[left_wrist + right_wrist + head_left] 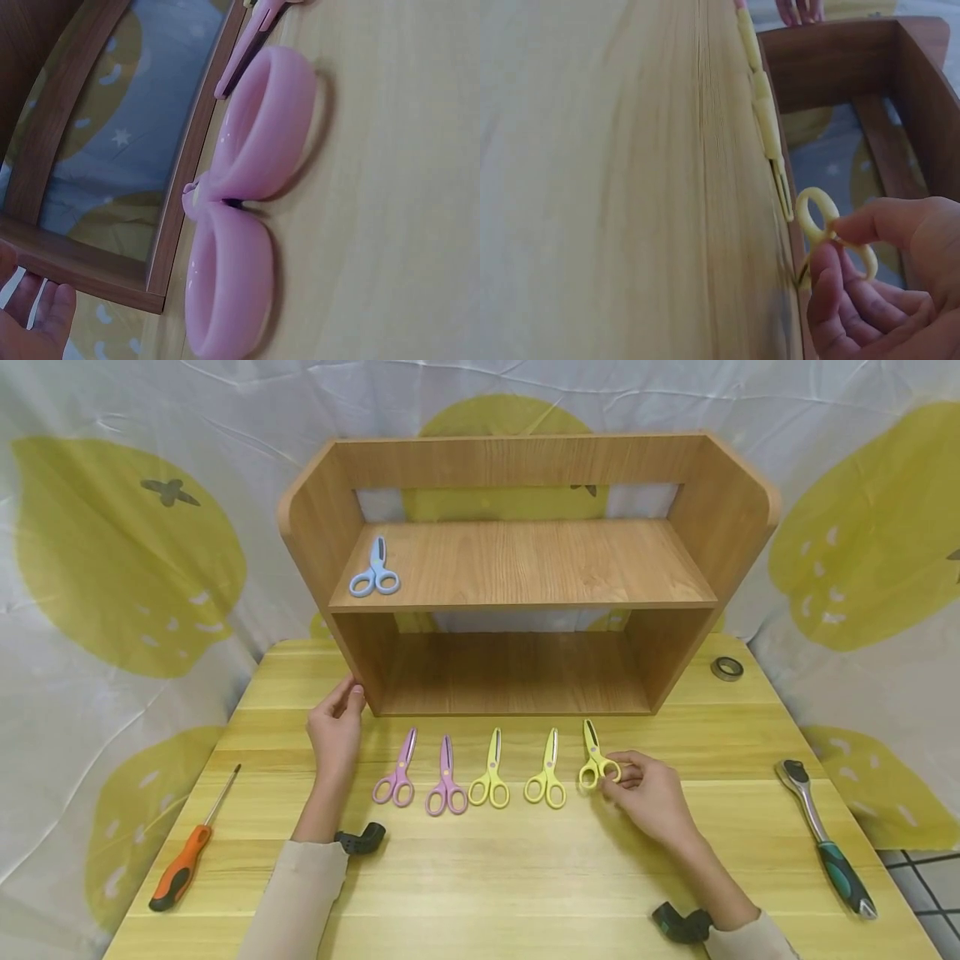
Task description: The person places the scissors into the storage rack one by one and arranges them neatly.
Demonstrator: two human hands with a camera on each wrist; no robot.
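Right hand (651, 793) is pinching the handle loops of the rightmost yellow scissors (596, 762), fingers (826, 289) curled around one ring, blade tip pointing toward the shelf unit (525, 568). These scissors are lying on the desk (525, 877) at the right end of a row: two more yellow scissors (489, 772) (547, 774) and two pink scissors (397, 772) (446, 779) to the left. Left hand (335, 727) is resting on the desk beside the shelf unit's lower left corner, fingers relaxed, holding nothing, fingertips just touching the wood. Blue scissors (376, 572) are lying on the upper shelf, left side.

Risks, as a judgement: the hold is only a fingertip pinch on a thin plastic loop, so the scissors could swing or slip if lifted fast. The blades could fall open, since only the handles are being held. The neighbouring yellow pair is near, so a sideways drag could knock the row out of line. The blade tip is pointing at the shelf unit's front edge and could catch there.

Orange screwdriver (183, 860), ratchet wrench (825, 835) and a small ring (726, 668) are lying well apart.
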